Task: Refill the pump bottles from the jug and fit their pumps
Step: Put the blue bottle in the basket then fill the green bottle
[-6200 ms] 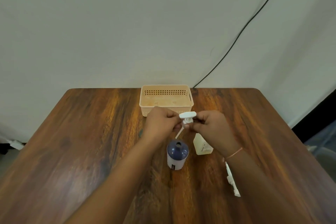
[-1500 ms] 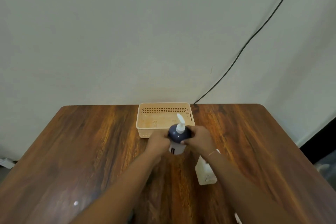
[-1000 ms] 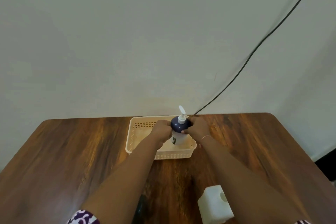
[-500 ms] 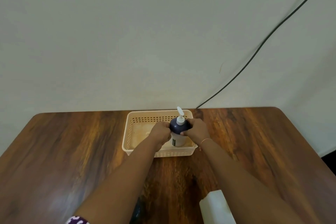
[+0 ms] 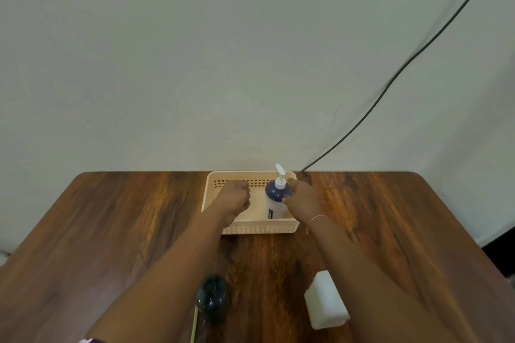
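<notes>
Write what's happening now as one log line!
pump bottle: upright in basket | right hand: on bottle | left hand: off, fisted

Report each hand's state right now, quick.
Left hand: closed in a loose fist, holding nothing.
Right hand: gripping the pump bottle standing in the basket.

Pump bottle (image 5: 276,200) stands in basket's (image 5: 259,228) right.

Soft even light, faint shadows, wide-angle edge bowing, near foreground perhaps slightly blurred
</notes>
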